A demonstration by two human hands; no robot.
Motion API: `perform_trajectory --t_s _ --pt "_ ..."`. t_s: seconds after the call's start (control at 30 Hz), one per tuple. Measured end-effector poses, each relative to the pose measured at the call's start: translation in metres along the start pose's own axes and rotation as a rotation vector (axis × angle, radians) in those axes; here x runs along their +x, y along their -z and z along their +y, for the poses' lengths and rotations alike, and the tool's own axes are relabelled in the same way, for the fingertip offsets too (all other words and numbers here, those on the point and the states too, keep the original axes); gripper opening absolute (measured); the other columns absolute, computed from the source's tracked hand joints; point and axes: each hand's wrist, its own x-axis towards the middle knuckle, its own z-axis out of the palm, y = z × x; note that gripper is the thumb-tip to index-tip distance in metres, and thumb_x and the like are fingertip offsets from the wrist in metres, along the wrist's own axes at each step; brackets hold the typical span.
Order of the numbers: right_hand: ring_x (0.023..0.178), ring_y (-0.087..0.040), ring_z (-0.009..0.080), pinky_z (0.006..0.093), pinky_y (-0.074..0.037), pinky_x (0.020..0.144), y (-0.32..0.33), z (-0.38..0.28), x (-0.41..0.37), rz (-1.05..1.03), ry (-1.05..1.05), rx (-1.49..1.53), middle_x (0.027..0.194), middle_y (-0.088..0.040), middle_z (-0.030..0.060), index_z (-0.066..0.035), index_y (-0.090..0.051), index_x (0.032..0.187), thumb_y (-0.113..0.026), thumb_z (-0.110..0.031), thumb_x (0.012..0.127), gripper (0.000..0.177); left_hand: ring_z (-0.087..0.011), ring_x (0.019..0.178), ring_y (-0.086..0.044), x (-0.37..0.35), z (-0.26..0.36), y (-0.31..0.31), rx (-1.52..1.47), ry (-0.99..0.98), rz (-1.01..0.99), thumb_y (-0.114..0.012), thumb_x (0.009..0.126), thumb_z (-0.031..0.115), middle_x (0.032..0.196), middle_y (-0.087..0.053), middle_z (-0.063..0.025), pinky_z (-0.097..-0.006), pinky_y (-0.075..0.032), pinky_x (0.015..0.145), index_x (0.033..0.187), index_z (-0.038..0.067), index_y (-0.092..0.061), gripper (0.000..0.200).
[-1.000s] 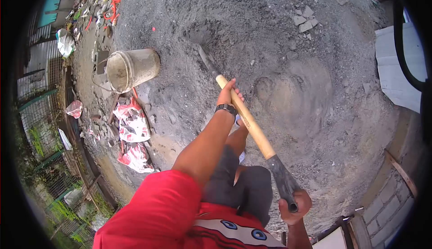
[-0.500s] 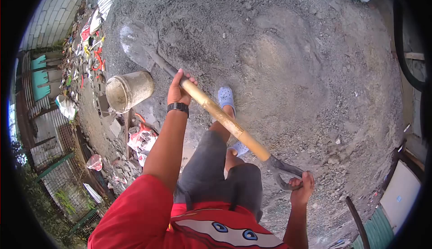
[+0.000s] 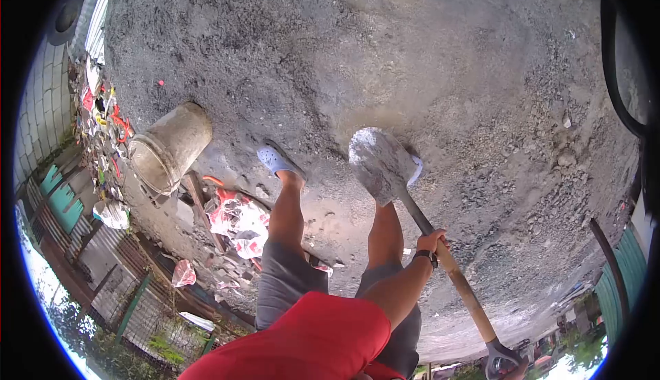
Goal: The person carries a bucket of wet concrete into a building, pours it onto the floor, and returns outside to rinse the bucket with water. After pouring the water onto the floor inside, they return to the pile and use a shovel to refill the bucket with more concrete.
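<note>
The left hand closes round the shaft of the one shovel, likely to steady its blade, which lies over the right of two clogs. The right hand meets the end grip, presumably for leverage (its closure I cannot tell). One bucket lies sideways at left, perhaps set aside.

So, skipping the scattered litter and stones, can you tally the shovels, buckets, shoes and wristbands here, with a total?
Shovel: 1
Bucket: 1
Light blue clogs: 2, one partly hidden behind the shovel's blade
Dark wristband: 1
Total: 5
</note>
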Motion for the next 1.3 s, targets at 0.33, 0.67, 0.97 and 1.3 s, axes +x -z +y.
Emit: perform_trajectory --t_s 0.33,0.67,0.97,1.3 --pt "0.038 -0.034 0.0120 0.0295 -0.032 0.036 -0.284 0.182 -0.140 -0.222 -0.406 0.158 0.049 -0.032 -0.0027 -0.015 -0.039 0.063 -0.057 -0.037 0.089 0.038 -0.0249 0.052 -0.056 0.045 0.303 0.152 0.212 -0.398 0.233 -0.069 0.078 0.007 0.067 -0.055 -0.0101 -0.0443 -0.052 0.050 0.072 0.002 -0.054 0.017" --pt "0.047 -0.043 0.0163 0.0348 -0.041 0.047 -0.296 0.042 -0.249 -0.775 -0.650 0.289 0.059 -0.043 0.0030 -0.011 -0.045 0.074 -0.061 -0.036 0.094 0.035 -0.0190 0.051 -0.051 -0.163 0.441 0.096 0.299 -0.833 0.152 -0.068 0.082 0.017 0.061 -0.051 -0.0046 -0.0350 -0.047 0.051 0.069 0.011 -0.049 0.023" --pt "0.038 -0.036 0.0079 0.0263 -0.028 0.035 -0.116 0.001 -0.051 -0.263 -0.048 0.055 0.053 -0.037 -0.0042 -0.016 -0.046 0.071 -0.059 -0.043 0.094 0.037 -0.0194 0.053 -0.053 -0.048 0.133 0.054 -0.078 -0.263 0.048 -0.066 0.083 0.008 0.064 -0.050 -0.0044 -0.0367 -0.050 0.051 0.077 0.008 -0.051 0.015" --pt "0.039 -0.034 0.0060 0.0243 -0.031 0.036 -0.093 0.042 0.034 -0.135 0.127 -0.141 0.055 -0.034 -0.0063 -0.017 -0.048 0.075 -0.053 -0.045 0.096 0.035 -0.0253 0.052 -0.058 0.060 0.040 0.071 -0.106 -0.020 0.128 -0.065 0.080 0.007 0.064 -0.054 -0.0088 -0.0400 -0.055 0.050 0.075 0.002 -0.054 0.013"
